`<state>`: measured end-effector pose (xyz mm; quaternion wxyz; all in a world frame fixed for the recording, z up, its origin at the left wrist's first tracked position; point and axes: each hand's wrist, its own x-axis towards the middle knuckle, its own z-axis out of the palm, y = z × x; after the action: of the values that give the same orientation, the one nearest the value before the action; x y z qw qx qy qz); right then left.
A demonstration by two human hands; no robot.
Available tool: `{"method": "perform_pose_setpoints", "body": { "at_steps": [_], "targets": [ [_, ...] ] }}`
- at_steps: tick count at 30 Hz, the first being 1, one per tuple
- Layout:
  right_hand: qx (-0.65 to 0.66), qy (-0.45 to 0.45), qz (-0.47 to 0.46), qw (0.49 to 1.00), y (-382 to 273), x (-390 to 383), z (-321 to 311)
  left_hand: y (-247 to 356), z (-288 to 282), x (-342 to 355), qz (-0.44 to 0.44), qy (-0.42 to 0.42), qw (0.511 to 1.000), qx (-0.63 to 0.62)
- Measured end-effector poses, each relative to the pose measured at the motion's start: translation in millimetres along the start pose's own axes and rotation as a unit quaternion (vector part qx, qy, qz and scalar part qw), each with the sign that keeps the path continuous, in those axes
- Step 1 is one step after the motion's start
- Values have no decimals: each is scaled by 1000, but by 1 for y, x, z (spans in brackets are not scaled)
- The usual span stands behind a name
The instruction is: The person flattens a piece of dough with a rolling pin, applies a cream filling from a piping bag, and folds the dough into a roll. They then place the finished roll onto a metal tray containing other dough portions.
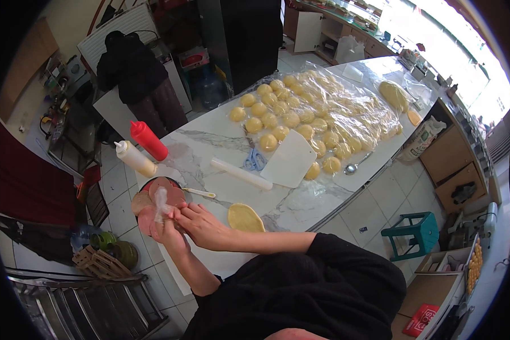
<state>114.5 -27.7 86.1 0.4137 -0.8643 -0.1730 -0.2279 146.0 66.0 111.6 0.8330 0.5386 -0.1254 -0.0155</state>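
My left hand (170,232) and my right hand (195,224) meet at the lower left of the table, both gripping a crumpled clear plastic piece (161,201) over round slices of pink meat (150,218) on a dark plate. A spreading knife (201,192) with a pale handle lies beside the plate, and a flat oval of yellow dough (245,219) is to the right of my right hand. A red squeeze bottle (153,144) and a cream one (135,160) stand behind the plate. A white rolling rod (241,174) lies farther in.
Plastic-covered dough balls (292,119) fill the marble table's (192,156) back half, near a white sheet (283,161), blue scissors (255,161) and a spoon (354,167). A person in dark clothes (130,73) bends at a white appliance behind. A green stool (413,229) stands at right.
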Motion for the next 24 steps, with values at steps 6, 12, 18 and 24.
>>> {"method": "perform_pose_setpoints", "body": {
  "at_steps": [6,12,18,24],
  "targets": [
    [-81,-27,-30,996,-3,-24,-1,-10,-14,8,8,121,985,-119],
    [-104,-53,-31,993,-2,-33,-22,9,-14,11,15,68,992,-109],
    [310,2,49,950,-22,-20,-56,31,28,-9,-63,-66,993,79],
    [87,97,1,991,-7,-17,-19,18,23,-9,11,-126,974,189]
  ]
}}
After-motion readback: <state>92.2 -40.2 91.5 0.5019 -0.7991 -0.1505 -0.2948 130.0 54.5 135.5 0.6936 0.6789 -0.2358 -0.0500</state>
